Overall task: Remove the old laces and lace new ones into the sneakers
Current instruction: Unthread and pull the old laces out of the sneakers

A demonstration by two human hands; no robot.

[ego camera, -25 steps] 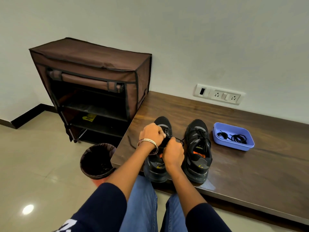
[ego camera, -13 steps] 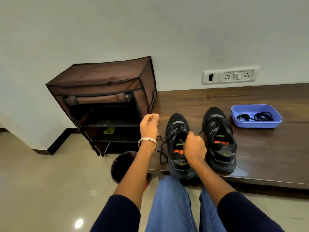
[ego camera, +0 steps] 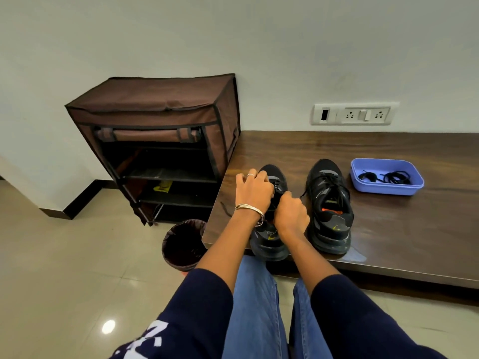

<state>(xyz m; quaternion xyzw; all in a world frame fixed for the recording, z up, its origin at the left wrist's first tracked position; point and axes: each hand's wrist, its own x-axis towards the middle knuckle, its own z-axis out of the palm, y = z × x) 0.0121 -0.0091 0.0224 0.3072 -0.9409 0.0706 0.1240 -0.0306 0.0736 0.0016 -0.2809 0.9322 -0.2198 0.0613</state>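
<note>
Two black sneakers sit on the dark wooden bench [ego camera: 388,229] at centre frame. The left sneaker [ego camera: 269,242] is at the bench's front edge, its heel just over the lip; the right sneaker [ego camera: 330,203] is just beside it, laces tied in, untouched. Both hands work over the left sneaker's lacing. Left hand [ego camera: 255,191] lies over the tongue area with fingers curled down into the laces, looks like it pinches the old lace [ego camera: 278,189], though the exact contact is hidden under the knuckles. Right hand [ego camera: 291,212] is fisted at the shoe's collar, fingers closed, seemingly around the lace or tongue; can't confirm which. A loose lace end [ego camera: 225,207] trails on the bench, left of the hand.

New laces [ego camera: 394,176] are coiled in the blue tray [ego camera: 388,189], right of frame, well apart from the hands. A bin [ego camera: 182,244] is on the floor below the bench corner; a brown fabric shoe rack [ego camera: 155,141] is in the upper left.

Risks, judged:
- Heel overhangs the edge, so a hard pull toward the body could drag the sneaker off the bench.
- Pulling a lace with a knot left in it would jam at an eyelet.
- The trailing end could slide off the bench corner toward the bin.
- Old and new laces are both black, easy to mix up if dropped together.
</note>
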